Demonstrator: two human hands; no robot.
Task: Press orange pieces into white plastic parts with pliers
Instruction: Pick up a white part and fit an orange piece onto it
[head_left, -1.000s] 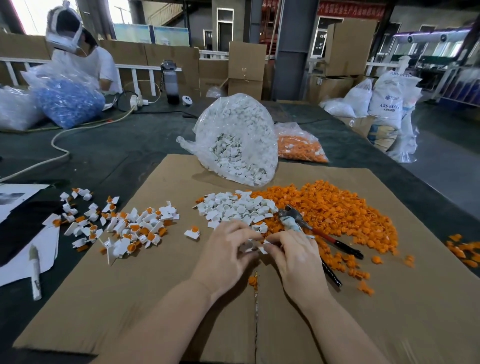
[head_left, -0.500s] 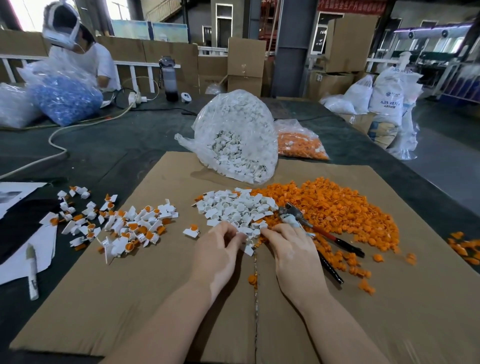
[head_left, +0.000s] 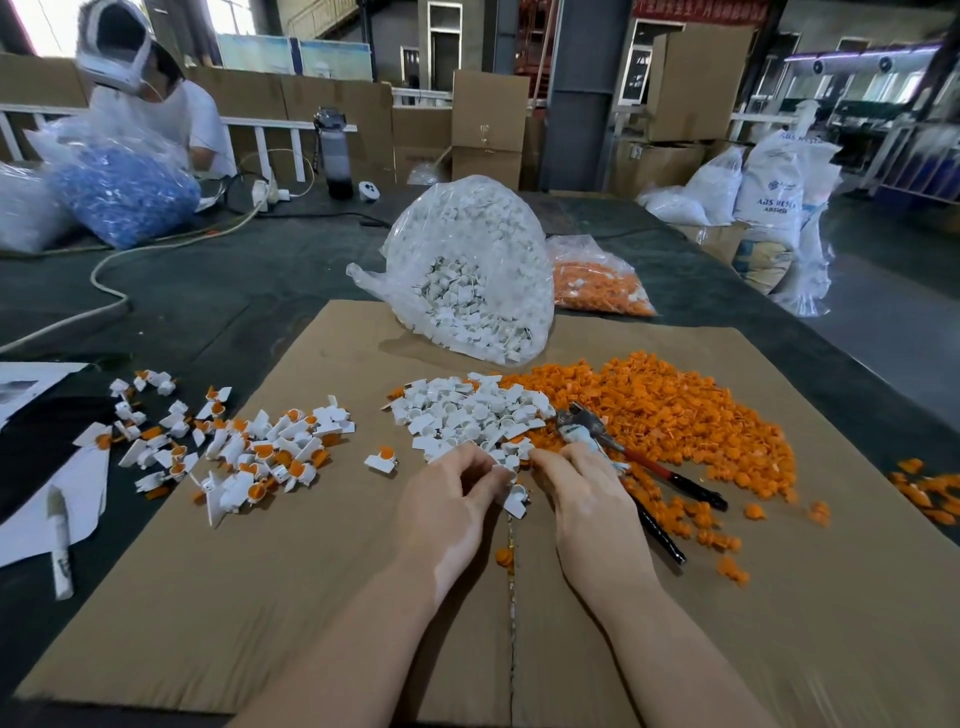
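On the cardboard sheet (head_left: 291, 597) my left hand (head_left: 447, 504) reaches the near edge of the loose white plastic parts (head_left: 467, 410), its curled fingers pinching a white part (head_left: 503, 470). My right hand (head_left: 584, 499) is beside it with bent fingertips at the same edge; what they hold is hidden. Another white part (head_left: 514, 503) shows between the two hands. The pliers (head_left: 582, 428) lie just right of my right hand, with their red and black handles pointing right. The pile of orange pieces (head_left: 675, 410) spreads behind them.
Several white parts fitted with orange pieces (head_left: 249, 452) lie at the left. A clear bag of white parts (head_left: 467, 270) and a bag of orange pieces (head_left: 597, 286) stand behind the piles. A marker (head_left: 60, 540) lies on paper at far left. Another person (head_left: 171, 114) works at the back.
Both hands moved forward from holding a part together near me to the near edge of the white pile. The pliers have not moved.
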